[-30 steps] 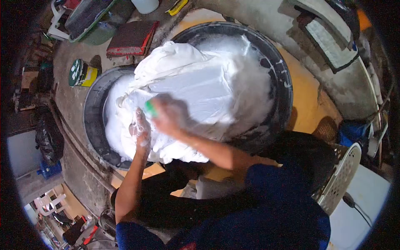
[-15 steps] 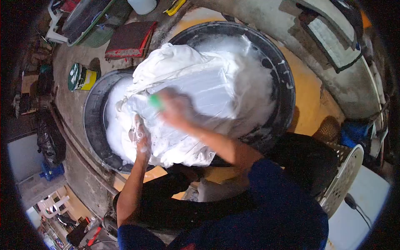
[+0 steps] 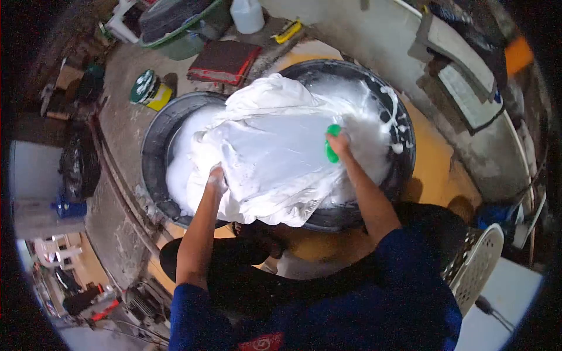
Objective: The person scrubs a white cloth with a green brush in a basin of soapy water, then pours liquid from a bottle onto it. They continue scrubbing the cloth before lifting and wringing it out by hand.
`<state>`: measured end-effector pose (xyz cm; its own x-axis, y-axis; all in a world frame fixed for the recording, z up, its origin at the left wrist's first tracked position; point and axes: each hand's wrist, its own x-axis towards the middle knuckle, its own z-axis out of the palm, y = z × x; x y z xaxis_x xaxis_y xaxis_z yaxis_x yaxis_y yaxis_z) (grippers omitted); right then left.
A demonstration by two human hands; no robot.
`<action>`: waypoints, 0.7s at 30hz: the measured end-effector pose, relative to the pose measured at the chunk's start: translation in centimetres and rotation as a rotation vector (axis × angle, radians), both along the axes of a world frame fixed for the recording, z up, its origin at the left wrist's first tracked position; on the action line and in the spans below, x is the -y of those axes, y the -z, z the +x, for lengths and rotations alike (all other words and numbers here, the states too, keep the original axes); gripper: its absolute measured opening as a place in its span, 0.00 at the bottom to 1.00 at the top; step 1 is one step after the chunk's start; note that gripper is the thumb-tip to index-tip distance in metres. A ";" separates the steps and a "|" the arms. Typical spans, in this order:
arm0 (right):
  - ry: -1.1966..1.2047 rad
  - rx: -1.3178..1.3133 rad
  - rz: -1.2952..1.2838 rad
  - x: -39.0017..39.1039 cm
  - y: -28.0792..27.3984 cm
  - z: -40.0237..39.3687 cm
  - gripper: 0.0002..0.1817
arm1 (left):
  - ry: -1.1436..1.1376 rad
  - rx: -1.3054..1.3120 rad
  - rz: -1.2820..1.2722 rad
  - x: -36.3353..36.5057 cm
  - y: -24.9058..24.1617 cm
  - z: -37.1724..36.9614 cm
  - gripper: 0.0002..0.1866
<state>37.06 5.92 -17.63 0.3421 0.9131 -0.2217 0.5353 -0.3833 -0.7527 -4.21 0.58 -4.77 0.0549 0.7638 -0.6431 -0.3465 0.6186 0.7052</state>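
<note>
A wet white cloth (image 3: 275, 146) lies stretched flat across two dark tubs, its edges bunched in folds. My right hand (image 3: 341, 144) grips a green scrub brush (image 3: 332, 153) at the right end of the flat stretch, beside the foam. Its bristles are hidden from view. At the cloth's left side, my left hand (image 3: 217, 176) is closed on a fold of the fabric. The large black tub (image 3: 404, 126) on the right holds thick suds, and the smaller tub (image 3: 153, 149) on the left is foamy too.
Behind the tubs are a green-lidded bucket (image 3: 153, 90), a dark red-edged mat (image 3: 223, 62), a white jug (image 3: 247, 16) and a yellow-handled brush (image 3: 287, 31). A perforated plastic chair (image 3: 481, 266) stands at the right. A long pipe (image 3: 120, 181) runs along the left floor.
My right hand has swept the green brush from the cloth's left part to its right end. My left hand keeps to the left side, now on a fold. The view has shifted.
</note>
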 end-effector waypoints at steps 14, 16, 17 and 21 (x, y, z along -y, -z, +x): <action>-0.220 -0.673 -0.074 3.4 -14.9 1.8 0.10 | -0.264 -0.701 0.688 2.1 -14.6 -3.9 0.16; -0.301 -0.520 -0.113 2.9 -16.9 2.9 0.10 | -0.185 -1.086 0.685 3.7 -16.7 -2.8 0.16; -0.362 -0.314 -0.138 2.6 -17.9 4.0 0.12 | -0.122 -1.292 0.687 5.0 -18.2 -2.0 0.15; -0.659 0.331 -0.285 4.5 -22.9 6.3 0.22 | -0.012 -1.351 0.524 9.1 -22.0 1.3 0.16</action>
<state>43.32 1.46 5.25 -0.1606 0.8740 -0.4587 0.8980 -0.0635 -0.4355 -2.96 -8.47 17.22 -0.3634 0.9193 0.1508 0.7509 0.1933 0.6314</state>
